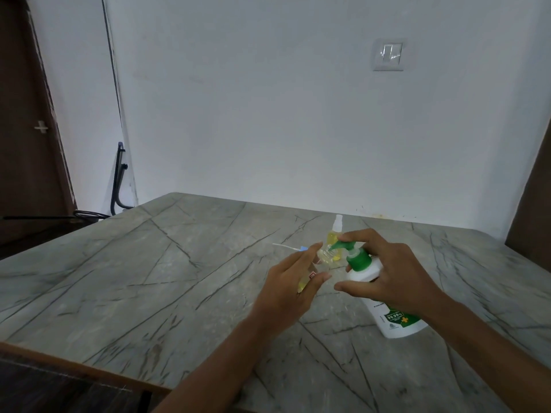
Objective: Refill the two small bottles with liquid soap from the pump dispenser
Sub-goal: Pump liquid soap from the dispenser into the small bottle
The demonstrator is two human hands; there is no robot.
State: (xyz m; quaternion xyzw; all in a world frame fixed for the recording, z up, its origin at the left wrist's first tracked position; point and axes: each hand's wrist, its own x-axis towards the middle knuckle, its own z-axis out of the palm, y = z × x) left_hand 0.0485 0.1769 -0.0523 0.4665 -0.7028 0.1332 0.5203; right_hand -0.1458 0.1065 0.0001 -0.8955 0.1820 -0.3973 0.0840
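Observation:
My right hand (396, 275) grips the white pump dispenser (396, 321), which has a green pump head (356, 256) and is tilted left; my fingers lie over the pump top. Its green nozzle points into the open neck of a small clear bottle (323, 257) that my left hand (293, 281) holds tilted toward it. Yellowish liquid shows in that bottle below my palm. A second small bottle (334, 234) with yellow liquid and a white spray cap stands upright just behind them on the grey marble table (149, 278).
A loose white spray tube with a blue tip (290, 247) lies on the table left of the bottles. The wall runs along the table's far edge. A dark door stands at far left and a brown panel at far right.

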